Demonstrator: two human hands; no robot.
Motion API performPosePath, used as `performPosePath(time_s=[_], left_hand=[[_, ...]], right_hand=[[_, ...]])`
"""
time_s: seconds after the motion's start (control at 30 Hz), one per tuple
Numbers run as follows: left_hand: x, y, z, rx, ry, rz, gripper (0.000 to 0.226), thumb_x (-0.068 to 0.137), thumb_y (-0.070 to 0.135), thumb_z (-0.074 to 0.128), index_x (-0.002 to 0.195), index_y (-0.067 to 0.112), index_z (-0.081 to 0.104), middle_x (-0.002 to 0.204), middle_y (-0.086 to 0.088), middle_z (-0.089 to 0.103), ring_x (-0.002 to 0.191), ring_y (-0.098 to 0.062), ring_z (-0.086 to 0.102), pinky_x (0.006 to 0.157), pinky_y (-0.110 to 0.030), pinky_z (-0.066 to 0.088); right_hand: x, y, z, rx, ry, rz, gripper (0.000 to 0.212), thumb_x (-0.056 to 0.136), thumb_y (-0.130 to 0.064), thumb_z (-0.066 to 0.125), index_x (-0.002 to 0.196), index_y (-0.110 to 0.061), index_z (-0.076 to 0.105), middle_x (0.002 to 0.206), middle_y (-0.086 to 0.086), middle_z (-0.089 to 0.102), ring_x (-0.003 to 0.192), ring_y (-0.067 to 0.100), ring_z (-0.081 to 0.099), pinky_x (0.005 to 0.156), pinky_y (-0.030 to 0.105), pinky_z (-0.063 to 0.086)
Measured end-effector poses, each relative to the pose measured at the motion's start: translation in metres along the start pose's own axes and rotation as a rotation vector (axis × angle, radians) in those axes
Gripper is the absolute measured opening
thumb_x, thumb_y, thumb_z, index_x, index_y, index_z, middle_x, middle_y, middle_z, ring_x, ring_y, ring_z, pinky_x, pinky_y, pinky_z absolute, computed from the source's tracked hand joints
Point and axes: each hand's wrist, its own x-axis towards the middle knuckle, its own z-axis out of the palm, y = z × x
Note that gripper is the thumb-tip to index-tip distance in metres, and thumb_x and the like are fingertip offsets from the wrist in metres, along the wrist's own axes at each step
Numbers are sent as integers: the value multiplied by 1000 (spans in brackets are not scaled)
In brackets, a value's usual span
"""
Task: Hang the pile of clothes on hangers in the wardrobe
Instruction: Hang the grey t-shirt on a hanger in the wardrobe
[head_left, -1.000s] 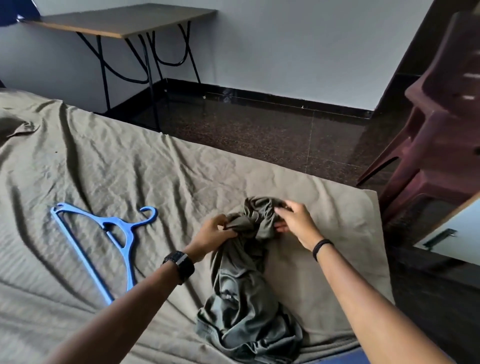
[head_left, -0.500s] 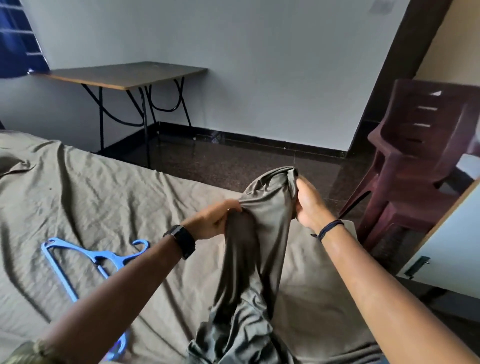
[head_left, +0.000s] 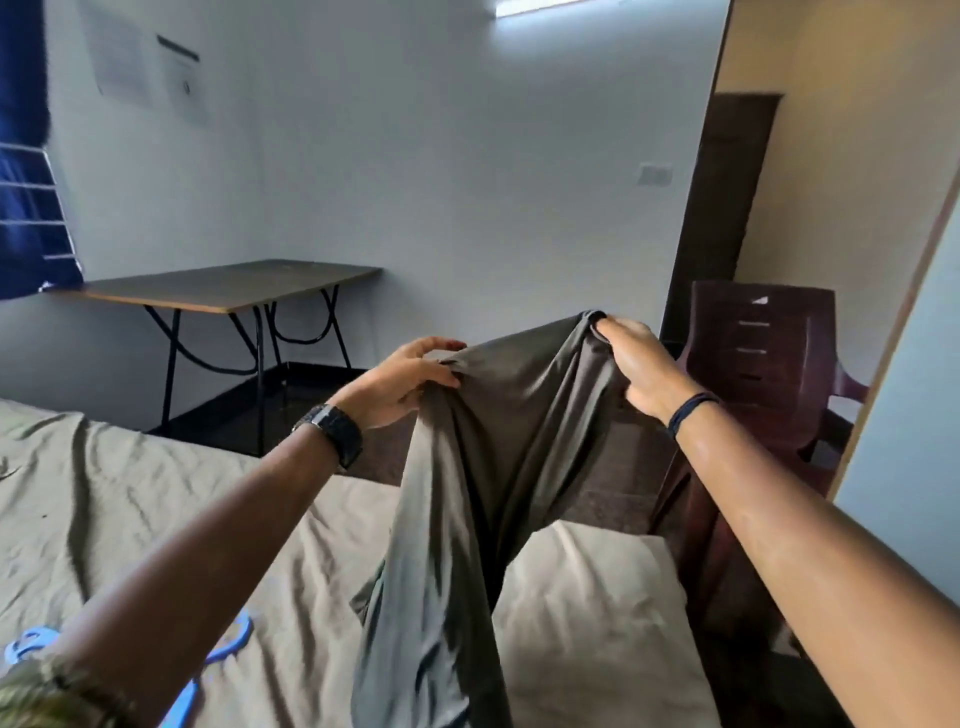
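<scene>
garment (head_left: 467, 519): lifted off bed | hands (head_left: 405, 379): raised, spread apart, stretching top edge

You face a pale wall (head_left: 441, 156) with a switch plate (head_left: 654, 174) at right. A folding table (head_left: 223, 286) on black legs stands at left centre, below a barred window with a blue curtain (head_left: 21, 156). A maroon plastic chair (head_left: 769, 364) sits at right by a dark doorway (head_left: 727, 208). The dark floor (head_left: 218, 415) shows beneath the table.
</scene>
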Motion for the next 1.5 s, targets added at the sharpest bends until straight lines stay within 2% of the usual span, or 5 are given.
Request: performPosePath(time_s=[0.23, 0.47, 0.63, 0.77, 1.5], left_hand=[[21, 56, 25, 1093, 314, 221, 31, 88, 34, 63, 71, 8, 57, 63, -5, 52, 66, -22, 47, 56, -32, 32], [33, 73, 63, 228, 162, -24, 16, 94, 7, 49, 86, -1, 60, 83, -15, 63, 69, -22, 60, 67, -31, 54], [45, 81, 84, -94, 243, 15, 27, 91, -10, 43, 69, 6, 46, 67, -11, 44, 39, -13, 51, 36, -21, 46], [53, 85, 92, -279, 256, 56, 24, 94, -6, 40, 82, 11, 51, 84, -11, 47, 75, -20, 53, 52, -31, 55], [65, 88, 23, 364, 352, 341, 64, 76, -4, 57, 136, 13, 46, 111, -6, 47, 92, -21, 57, 82, -35, 54]], right_hand=[[12, -37, -23, -623, 119, -342, 20, 88, -8, 56, 101, -7, 70, 97, 5, 68, 91, 17, 59, 76, 22, 38], [20, -32, -29, -1041, -79, -168, 41, 92, -9, 56, 132, -13, 52, 135, 13, 50, 122, 30, 49, 99, 31, 37], [-1, -26, 1, -728, 19, -366, 14, 91, -8, 60, 104, -7, 61, 93, 13, 64, 66, 16, 61, 65, 31, 56], [-19, -19, 23, -522, -1, -435, 12, 90, -17, 64, 90, -9, 55, 76, 10, 62, 51, 11, 62, 51, 29, 54], [-2, 15, -18, -620, -288, 15, 21, 84, -28, 71, 88, -9, 62, 85, 8, 64, 80, 22, 61, 68, 27, 45]])
